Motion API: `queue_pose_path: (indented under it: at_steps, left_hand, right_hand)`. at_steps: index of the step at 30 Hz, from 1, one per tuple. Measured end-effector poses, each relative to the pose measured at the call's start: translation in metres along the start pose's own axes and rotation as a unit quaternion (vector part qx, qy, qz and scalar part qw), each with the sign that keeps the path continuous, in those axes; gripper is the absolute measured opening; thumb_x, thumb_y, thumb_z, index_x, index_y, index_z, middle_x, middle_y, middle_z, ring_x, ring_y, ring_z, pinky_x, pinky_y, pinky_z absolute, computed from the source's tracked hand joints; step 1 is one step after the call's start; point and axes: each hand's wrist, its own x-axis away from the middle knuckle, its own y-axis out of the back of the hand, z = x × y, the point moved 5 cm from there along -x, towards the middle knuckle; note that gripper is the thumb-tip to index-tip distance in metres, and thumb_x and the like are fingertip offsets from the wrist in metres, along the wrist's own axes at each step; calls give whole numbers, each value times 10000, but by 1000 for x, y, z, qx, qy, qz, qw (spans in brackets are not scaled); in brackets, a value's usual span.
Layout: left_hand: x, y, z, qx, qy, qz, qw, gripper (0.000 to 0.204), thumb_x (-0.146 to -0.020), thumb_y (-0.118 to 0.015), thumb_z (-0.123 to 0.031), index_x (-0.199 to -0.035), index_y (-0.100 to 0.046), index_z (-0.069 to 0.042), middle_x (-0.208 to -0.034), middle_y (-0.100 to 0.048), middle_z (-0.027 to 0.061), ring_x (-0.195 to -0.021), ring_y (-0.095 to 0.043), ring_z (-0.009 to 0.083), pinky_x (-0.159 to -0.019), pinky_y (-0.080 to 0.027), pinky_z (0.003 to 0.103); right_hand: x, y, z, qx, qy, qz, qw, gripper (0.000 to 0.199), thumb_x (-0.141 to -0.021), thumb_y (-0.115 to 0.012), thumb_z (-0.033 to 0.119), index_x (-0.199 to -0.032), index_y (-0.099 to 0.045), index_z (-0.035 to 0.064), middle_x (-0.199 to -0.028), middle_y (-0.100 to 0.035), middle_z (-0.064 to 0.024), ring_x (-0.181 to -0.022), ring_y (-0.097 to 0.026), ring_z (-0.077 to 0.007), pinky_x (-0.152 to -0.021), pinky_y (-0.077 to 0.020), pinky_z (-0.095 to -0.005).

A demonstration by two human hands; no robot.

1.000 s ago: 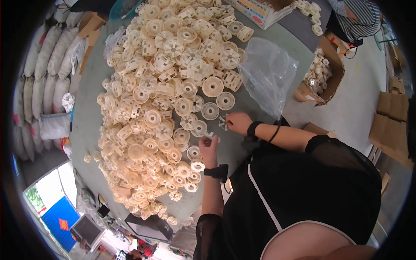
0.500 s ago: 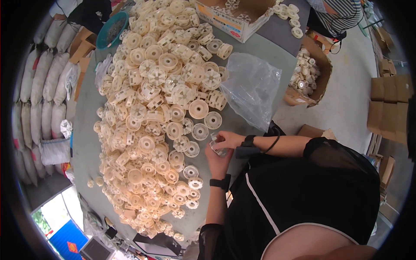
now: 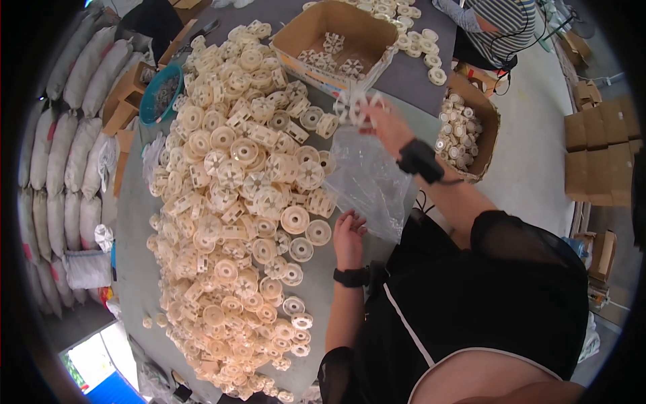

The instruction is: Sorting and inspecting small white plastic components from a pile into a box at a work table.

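Observation:
My right hand (image 3: 390, 124) is stretched out at the near edge of the cardboard box (image 3: 383, 71), gripping a white spoked plastic wheel (image 3: 356, 109) that is smeared by motion. Several similar white spoked parts (image 3: 333, 44) lie inside that box. Closer to my body, my left hand (image 3: 350, 239) hovers palm up with its fingers loosely bent and apart, nothing in it. Left of it spreads a large heap of cream plastic wheels (image 3: 229, 273), with one loose wheel (image 3: 301, 249) at its edge. Below my right forearm, a clear plastic bag (image 3: 370, 178) lies on the table.
A teal basin (image 3: 145, 101) stands at the heap's far left. More white rings (image 3: 431, 47) lie on the dark far surface. A carton of white parts (image 3: 494, 135) sits on the floor at right, near a seated person (image 3: 501, 27). Stacked sacks (image 3: 81, 121) line the left.
My right hand has moved away from my left hand, out to the box with the spoked wheel. My left hand has let go and opened. The view has shifted, bringing the box's inside into sight.

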Motion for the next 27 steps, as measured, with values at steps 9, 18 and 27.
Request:
queue_pose_path:
  at_steps: [9, 18, 27]
  left_hand:
    - [-40, 15, 29, -28, -44, -91, 995, 283, -822, -490, -88, -1092, -447, -15, -980, -523, 84, -821, -538, 175, -706, -437, 277]
    - [-48, -21, 20, 137, 16, -9, 990, 574, -895, -293, -441, -1283, -299, -18, -1283, -386, 80, -1178, -352, 224, -991, -249, 384]
    - [-53, -3, 47, -44, -91, 102, 990, 541, -899, -305, -414, -1257, -373, -14, -1290, -389, 117, -1203, -341, 231, -1002, -249, 379]
  right_hand:
    - [-157, 61, 51, 218, 15, -5, 976, 678, -760, -609, 390, -1256, -315, 35, -1327, -286, -142, -1177, -346, -281, -887, -380, -386]
    - [46, 14, -41, 496, 101, 184, 843, 478, -785, -585, 288, -1142, -449, 1, -1041, -527, -144, -984, -510, -244, -842, -409, -336]
    - [73, 35, -83, 598, 91, 170, 778, 231, -690, -523, 100, -902, -528, 8, -878, -523, -150, -872, -499, -311, -766, -410, -385]
